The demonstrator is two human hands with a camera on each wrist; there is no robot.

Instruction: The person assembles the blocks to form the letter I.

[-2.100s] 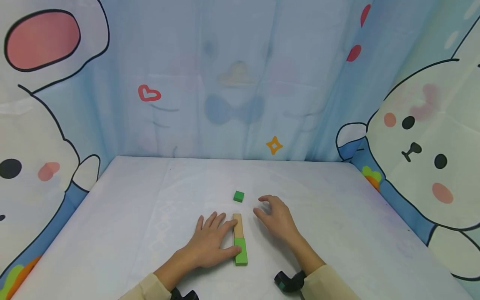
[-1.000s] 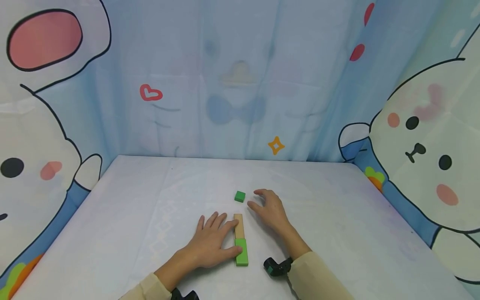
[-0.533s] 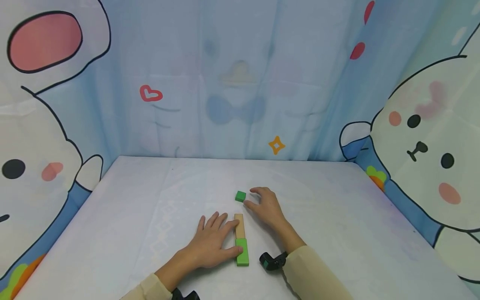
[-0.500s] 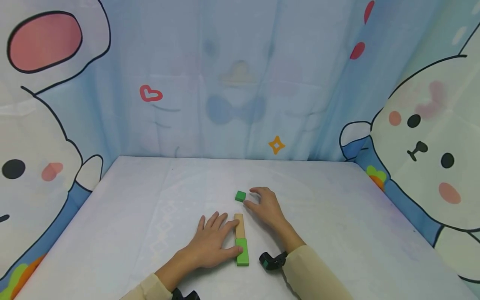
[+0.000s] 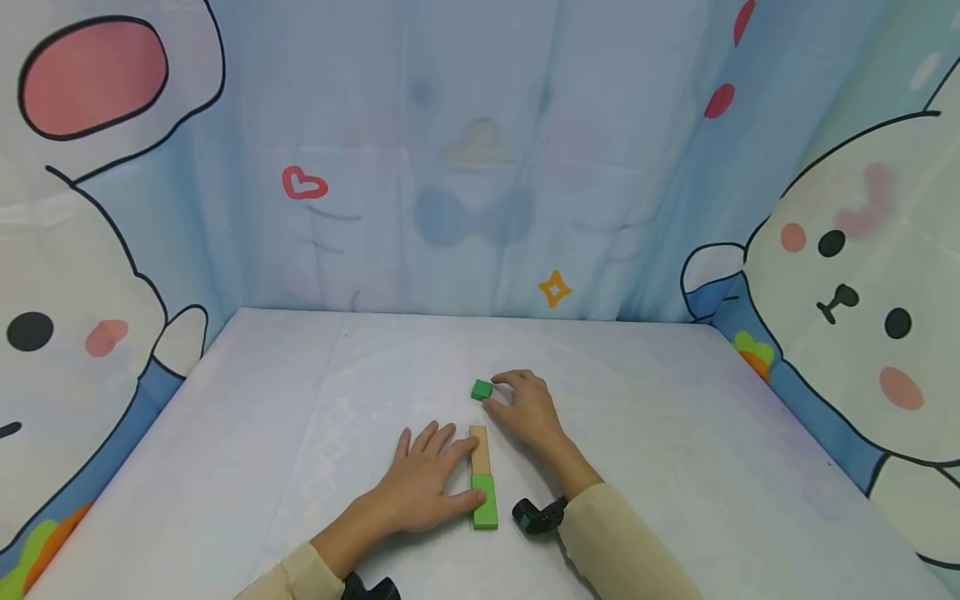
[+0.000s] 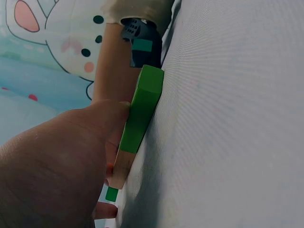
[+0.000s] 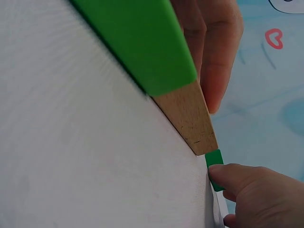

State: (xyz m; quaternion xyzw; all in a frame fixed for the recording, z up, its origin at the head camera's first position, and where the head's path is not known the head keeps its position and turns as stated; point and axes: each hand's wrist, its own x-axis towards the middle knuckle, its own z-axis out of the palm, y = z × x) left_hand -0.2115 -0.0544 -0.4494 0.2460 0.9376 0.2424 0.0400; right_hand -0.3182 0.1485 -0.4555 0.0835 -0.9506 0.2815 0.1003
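Observation:
A long green block (image 5: 486, 514) and a plain wooden block (image 5: 481, 460) lie end to end on the table, forming one line. My left hand (image 5: 420, 492) lies beside them with fingers spread; its thumb rests at the green block and its index fingertip at the wooden one. Beyond the line sits a small green block (image 5: 481, 389), apart from the wooden block. At its right side is my right hand (image 5: 528, 414), thumb and index finger parted near its corners. In the right wrist view, the thumb overlaps the small block (image 7: 214, 156); whether it presses on it, I cannot tell.
The white-covered table (image 5: 337, 375) ends at a blue curtain (image 5: 480, 250) with cartoon rabbits. Black wrist devices show below each hand, the right one (image 5: 540, 517) close to the long green block.
My right hand has moved forward and left, from well right of the small green block to right beside it. The left hand and the blocks have stayed in place.

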